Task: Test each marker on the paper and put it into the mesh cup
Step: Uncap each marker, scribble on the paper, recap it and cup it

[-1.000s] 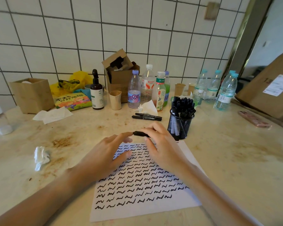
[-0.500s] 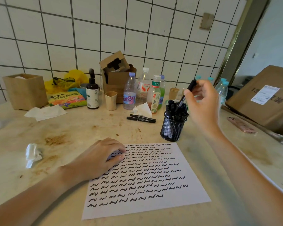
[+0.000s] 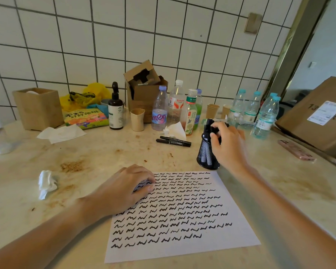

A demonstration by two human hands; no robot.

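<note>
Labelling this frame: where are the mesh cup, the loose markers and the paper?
mesh cup [image 3: 206, 154], head view, lower wall
loose markers [image 3: 173, 141], head view, mid-barrels
paper [image 3: 182, 251], head view, blank bottom margin

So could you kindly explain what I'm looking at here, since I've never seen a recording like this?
There is no machine: a person wears a camera on the head, looking down at both bare hands. The left hand rests on the paper, which is covered in black squiggles. The right hand is at the top of the mesh cup, full of markers; whether its fingers grip one is unclear. Two markers lie on the table, among bottles and boxes.
</note>
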